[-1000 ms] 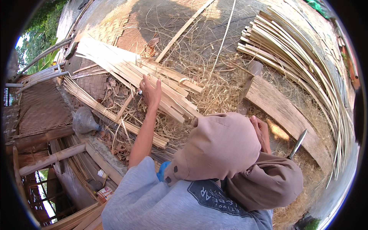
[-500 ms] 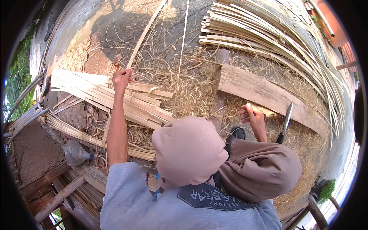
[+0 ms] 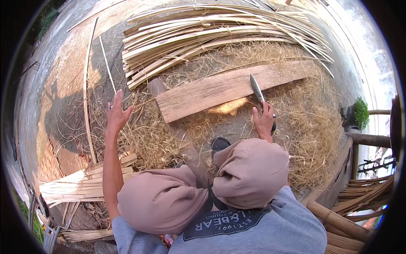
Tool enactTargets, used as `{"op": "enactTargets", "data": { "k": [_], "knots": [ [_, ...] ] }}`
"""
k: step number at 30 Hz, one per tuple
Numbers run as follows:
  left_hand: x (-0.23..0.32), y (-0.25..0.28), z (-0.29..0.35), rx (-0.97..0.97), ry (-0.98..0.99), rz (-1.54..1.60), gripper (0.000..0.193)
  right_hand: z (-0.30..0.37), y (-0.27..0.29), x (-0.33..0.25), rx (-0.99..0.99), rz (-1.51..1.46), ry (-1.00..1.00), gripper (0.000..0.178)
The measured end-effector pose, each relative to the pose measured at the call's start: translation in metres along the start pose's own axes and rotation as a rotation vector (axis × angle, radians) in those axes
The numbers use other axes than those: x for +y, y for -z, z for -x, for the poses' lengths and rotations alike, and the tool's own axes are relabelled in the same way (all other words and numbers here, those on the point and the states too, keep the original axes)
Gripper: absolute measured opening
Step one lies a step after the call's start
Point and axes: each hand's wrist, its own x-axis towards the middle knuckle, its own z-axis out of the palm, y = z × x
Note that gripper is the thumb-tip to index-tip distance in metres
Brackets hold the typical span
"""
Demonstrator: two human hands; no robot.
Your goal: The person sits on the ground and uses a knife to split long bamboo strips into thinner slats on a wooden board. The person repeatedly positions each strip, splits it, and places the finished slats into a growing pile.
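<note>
Left hand (image 3: 117, 113) is spread open over the straw (image 3: 148, 139), while the right hand (image 3: 264, 122) grips a knife (image 3: 256, 88) beside the plank (image 3: 228, 88).

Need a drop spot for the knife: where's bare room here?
Free: the wooden plank top, left of the knife in the right hand; bare ground beyond the open left hand. Crowded: bamboo strips behind the plank, shavings right.
</note>
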Motion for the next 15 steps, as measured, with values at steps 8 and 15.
{"op": "enactTargets", "data": {
  "k": [8, 15],
  "knots": [
    [0.051, -0.032, -0.035, 0.016, -0.149, -0.101, 0.027, 0.002, -0.002, 0.104, -0.137, 0.081, -0.178, 0.056],
    [0.110, 0.074, -0.002, -0.048, -0.102, 0.423, 0.024, 0.009, 0.026, 0.078, -0.239, -0.122, -0.288, 0.044]
  ]
}}
